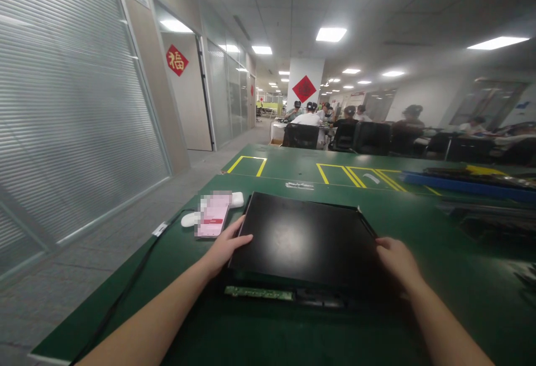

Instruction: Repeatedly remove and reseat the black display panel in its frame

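Observation:
A flat black display panel (304,237) lies on the green table (419,226), with a narrow green circuit strip (258,293) along its near edge. My left hand (226,246) grips the panel's left edge, thumb on top and fingers curled under. My right hand (396,262) holds the right edge near the front corner, fingers bent over it. Both forearms reach in from the bottom of the view.
A phone with a pink screen (213,215) and a white device (190,219) lie left of the panel, and a black cable (125,290) runs off the table edge. Blue and black trays (469,184) sit at the right. Several seated people (310,117) work at far tables.

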`<state>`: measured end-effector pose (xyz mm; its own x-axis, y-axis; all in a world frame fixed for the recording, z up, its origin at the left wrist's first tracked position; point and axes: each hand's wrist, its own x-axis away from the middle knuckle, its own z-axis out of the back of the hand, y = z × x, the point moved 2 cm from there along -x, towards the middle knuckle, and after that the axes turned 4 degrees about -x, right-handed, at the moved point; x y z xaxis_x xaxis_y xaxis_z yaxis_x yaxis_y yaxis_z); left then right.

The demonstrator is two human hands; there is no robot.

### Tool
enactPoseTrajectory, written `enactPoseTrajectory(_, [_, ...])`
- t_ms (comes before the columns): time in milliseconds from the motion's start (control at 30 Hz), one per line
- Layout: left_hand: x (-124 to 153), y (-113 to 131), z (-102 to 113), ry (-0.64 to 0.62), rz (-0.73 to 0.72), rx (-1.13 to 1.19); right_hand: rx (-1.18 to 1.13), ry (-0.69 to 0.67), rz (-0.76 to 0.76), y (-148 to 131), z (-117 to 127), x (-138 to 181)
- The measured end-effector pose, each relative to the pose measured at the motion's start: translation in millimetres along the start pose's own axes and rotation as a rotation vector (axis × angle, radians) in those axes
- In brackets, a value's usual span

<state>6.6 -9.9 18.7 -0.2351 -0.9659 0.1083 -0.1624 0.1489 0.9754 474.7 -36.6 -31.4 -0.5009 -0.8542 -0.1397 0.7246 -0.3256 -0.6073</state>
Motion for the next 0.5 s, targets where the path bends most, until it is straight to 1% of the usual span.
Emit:
enactPoseTrajectory(133, [-1.1, -2.6, 1.9, -0.011, 0.018, -0.008, 0.015, 0.008, -0.002, 2.5, -1.5, -2.3])
enactPoseTrajectory(233, [-2.0, -3.7, 2.9, 0.005, 0.022, 0.002, 0.016, 0.016, 0.014, 0.9, -0.5, -1.6])
enactPoseTrajectory(500, [0.5, 1.1, 1.9, -0.01, -0.013, 0.033, -0.01, 0.019, 0.033, 0.0, 2.3, -1.6])
